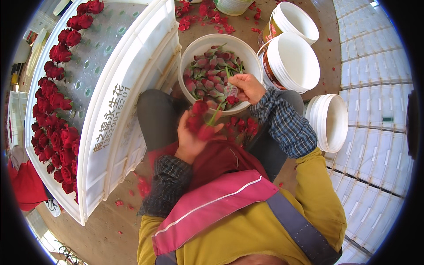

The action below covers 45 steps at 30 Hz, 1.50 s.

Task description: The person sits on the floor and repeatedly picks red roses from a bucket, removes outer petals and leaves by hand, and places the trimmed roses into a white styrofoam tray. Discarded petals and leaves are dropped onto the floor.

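Several red roses (198,121), partly blurred, lie in my left hand (193,135), with a green stem pointing up to the right. My right hand (248,88) pinches a rosebud in a pale mesh sleeve (231,90), its stem upward and its red tip downward, over the near right part of a white bucket (185,56). Netted rosebuds (212,74) fill much of that bucket, which stands between my knees. Below it, more red rose heads (241,127) sit near my lap. Rows of opened roses (56,139) stand in a perforated tray (99,43) on the left.
The tray rests in a tall white plastic crate (122,109) bearing writing. White buckets (293,63) lean at the right, another (331,122) nearer me. Red petals (212,16) are scattered on the floor. White panels or crates (371,109) line the right side. Red cloth (26,185) shows far left.
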Tool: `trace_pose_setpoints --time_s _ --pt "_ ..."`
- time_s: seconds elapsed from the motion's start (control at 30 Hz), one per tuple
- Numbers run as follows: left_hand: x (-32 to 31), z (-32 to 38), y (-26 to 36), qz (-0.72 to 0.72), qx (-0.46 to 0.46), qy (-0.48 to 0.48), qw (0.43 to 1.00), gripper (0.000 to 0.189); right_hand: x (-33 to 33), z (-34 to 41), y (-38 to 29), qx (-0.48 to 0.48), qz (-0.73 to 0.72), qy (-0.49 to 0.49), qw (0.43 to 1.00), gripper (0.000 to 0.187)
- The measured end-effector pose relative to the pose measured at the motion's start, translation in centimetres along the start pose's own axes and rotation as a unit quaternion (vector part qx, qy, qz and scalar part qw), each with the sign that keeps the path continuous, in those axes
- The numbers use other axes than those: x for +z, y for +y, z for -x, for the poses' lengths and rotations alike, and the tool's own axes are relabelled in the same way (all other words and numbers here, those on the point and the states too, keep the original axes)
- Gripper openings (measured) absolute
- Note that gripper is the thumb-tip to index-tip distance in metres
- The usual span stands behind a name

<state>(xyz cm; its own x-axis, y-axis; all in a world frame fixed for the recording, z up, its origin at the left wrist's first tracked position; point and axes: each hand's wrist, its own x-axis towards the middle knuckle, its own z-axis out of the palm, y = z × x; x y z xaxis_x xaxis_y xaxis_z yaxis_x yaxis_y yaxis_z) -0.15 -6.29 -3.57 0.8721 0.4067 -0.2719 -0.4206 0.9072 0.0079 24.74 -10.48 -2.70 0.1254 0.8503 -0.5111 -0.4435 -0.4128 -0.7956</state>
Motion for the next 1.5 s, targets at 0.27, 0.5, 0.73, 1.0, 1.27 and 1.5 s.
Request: trace_pose_setpoints --time_s 0.27,0.5,0.73,1.0,1.27,1.5 --pt "0.0 1.1 0.3 -0.017 -0.066 0.016 0.998 0.049 5.4 2.3 5.7 -0.140 0.166 0.009 0.976 0.022" --pt "0.1 1.3 0.5 0.009 -0.064 -0.017 0.998 0.052 6.1 2.6 5.8 -0.072 -0.136 -0.067 0.986 0.030" --pt "-0.6 0.9 0.3 0.030 0.046 0.087 0.995 0.045 6.0 1.9 6.9 -0.153 -0.025 0.088 0.984 0.025" --pt "-0.7 0.9 0.1 0.044 -0.029 0.004 0.999 0.046 6.6 1.3 9.2 -0.205 0.189 0.173 0.945 0.032" --pt "-0.1 1.2 0.3 -0.021 -0.086 0.007 0.996 0.053 6.4 1.0 10.4 -0.137 0.047 0.113 0.983 0.030" --pt "-0.2 1.3 0.4 -0.010 -0.101 -0.007 0.995 0.050 8.2 2.9 8.7 -0.077 -0.093 0.044 0.992 0.029"
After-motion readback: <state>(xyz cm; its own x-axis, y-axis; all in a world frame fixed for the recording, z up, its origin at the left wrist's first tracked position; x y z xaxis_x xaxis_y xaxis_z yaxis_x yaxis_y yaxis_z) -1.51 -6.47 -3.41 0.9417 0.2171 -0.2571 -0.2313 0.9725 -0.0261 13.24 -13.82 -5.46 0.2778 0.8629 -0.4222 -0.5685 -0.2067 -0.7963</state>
